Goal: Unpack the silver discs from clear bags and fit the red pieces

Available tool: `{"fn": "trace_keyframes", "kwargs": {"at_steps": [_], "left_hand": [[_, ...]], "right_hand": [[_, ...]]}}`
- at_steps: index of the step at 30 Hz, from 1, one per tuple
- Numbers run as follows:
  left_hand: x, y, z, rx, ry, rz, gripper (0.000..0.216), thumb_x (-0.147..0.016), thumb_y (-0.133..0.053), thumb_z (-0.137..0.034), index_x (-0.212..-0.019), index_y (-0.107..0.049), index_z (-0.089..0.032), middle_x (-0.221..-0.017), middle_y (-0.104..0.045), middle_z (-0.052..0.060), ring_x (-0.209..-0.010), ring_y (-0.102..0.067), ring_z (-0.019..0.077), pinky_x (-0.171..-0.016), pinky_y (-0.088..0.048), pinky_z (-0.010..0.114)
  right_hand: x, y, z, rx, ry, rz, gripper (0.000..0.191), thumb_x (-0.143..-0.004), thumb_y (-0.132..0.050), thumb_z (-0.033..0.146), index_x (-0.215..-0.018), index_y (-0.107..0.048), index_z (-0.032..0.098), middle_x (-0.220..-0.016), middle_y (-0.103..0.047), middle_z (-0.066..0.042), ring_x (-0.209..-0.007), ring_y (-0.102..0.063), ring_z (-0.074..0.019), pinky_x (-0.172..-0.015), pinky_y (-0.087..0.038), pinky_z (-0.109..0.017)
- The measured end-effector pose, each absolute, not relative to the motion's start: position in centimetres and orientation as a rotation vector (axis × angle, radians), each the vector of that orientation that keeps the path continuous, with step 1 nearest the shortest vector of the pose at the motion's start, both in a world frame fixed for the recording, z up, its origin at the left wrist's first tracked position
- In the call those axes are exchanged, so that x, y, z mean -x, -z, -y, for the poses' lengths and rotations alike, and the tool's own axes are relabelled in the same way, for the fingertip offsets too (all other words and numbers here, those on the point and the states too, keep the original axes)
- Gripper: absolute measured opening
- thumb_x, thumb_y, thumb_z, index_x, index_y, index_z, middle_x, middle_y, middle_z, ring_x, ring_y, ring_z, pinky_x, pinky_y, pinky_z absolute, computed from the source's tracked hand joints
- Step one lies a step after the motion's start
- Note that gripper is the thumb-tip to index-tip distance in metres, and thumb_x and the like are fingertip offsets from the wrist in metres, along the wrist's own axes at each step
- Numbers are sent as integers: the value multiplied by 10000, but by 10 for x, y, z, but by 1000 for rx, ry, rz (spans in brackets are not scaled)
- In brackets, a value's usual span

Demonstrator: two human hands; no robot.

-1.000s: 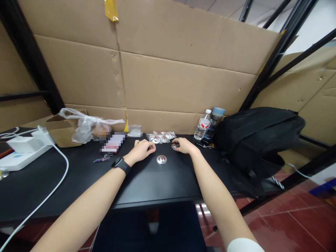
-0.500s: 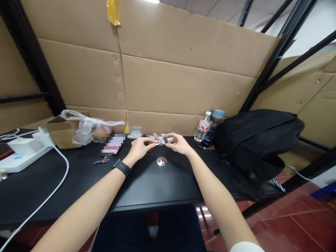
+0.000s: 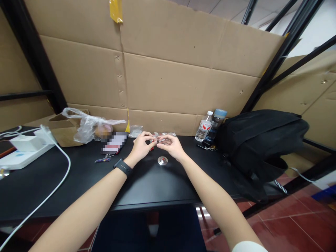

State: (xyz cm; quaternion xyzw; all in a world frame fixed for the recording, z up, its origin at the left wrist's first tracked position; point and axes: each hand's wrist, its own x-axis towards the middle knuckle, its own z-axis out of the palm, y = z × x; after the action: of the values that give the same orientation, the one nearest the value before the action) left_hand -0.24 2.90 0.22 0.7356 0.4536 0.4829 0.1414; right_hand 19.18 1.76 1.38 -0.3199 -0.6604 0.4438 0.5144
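Observation:
My left hand (image 3: 141,145), with a black watch (image 3: 123,167) on the wrist, is closed in a pinch. What its fingertips hold is too small to name. Facing it, my right hand (image 3: 172,147) pinches a small dark brown piece (image 3: 158,140); the fingertips of both hands meet around it. Small red bits (image 3: 152,148) show just under the left fingers. Below the hands, a round silver metal disc (image 3: 162,160) with a red centre lies flat on the black table (image 3: 157,185). Clear plastic packets (image 3: 172,134) lie behind the hands, partly hidden.
To the left are a phone (image 3: 115,142), a plastic bag (image 3: 86,129), a cardboard box (image 3: 63,134) and a white power strip (image 3: 28,154) with its cable. A water bottle (image 3: 203,126), a blue-capped bottle (image 3: 217,122) and a black backpack (image 3: 262,140) stand right. Cardboard (image 3: 168,84) walls the back.
My right hand has moved left, bringing the brown piece against my left fingertips. The left hand stays almost in place. The disc still lies on the table, and the view has shifted slightly.

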Motion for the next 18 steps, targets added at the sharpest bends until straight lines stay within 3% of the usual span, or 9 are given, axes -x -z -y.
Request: {"fn": "trace_keyframes", "kwargs": {"at_steps": [10, 18], "left_hand": [[-2, -3, -26, -2091, -1455, -1154, 177, -841, -689, -385, -869, -778, -235, -1030, -642, 53, -1020, -615, 228, -997, -459, 397], [-4, -13, -13, -2239, -1468, -1439, 93, -851, -702, -319, -866, -785, -280, -1079, -651, 41, -1108, -534, 269, -988, -386, 463]], "right_hand": [[-196, -12, -19, 723, -1181, 1530, 386, -585, -906, 337, -882, -702, 199, -1115, -741, -72, -924, -740, -221, -879, -604, -386], [-199, -13, -21, 770, -1170, 1576, 328, -632, -882, 367, -867, -741, 188, -1136, -728, -78, -932, -726, -211, -858, -585, -349]]}}
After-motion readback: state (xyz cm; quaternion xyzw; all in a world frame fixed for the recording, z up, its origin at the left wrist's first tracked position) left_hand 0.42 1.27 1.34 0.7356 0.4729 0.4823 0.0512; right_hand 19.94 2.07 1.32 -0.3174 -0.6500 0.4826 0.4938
